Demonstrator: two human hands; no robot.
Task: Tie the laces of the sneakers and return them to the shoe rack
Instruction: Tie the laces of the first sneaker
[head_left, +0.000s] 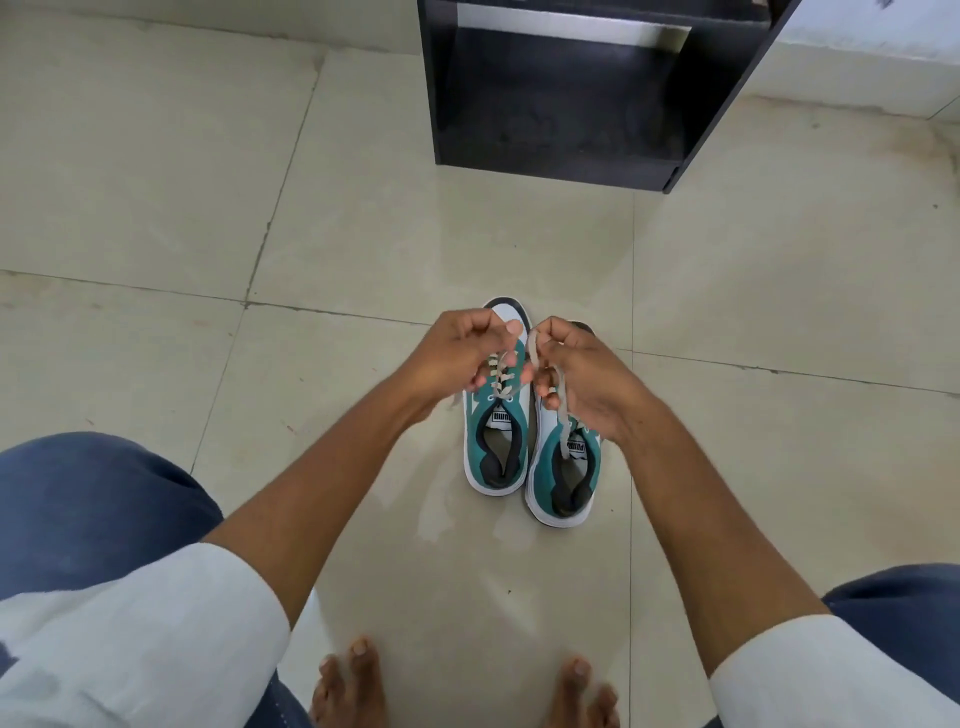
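My left hand (462, 353) is curled nearly closed, thumb and forefinger pinching a pale lace (500, 371) above the left sneaker (496, 441). My right hand (582, 374) is likewise curled, its fingers closed on a second strand of lace (563, 415) that trails down over the tongue of the right sneaker (563, 478). Both fists meet just above the lacing, so the point where the strands cross is hidden; I cannot tell whether a knot has formed, and the right hand's strand appears to belong to the right sneaker, though its origin is covered by my fingers.

The two sneakers stand side by side on the tiled floor (156, 208), touching or nearly so, heels toward me. Each has a teal upper, white sole and dark collar lining. The left sneaker's white toe cap shows beyond my knuckles; the right sneaker's toe is almost wholly covered by my right hand.

Beyond the pair, well apart, stands the dark shoe rack (561, 104), its top cut off by the frame edge; the lower compartment is in shadow and its contents are hard to make out.

Nearest me, white sleeves (182, 623) and blue trousers (93, 499) fill the lower corners, and my bare feet (353, 686) are cropped at the bottom edge.
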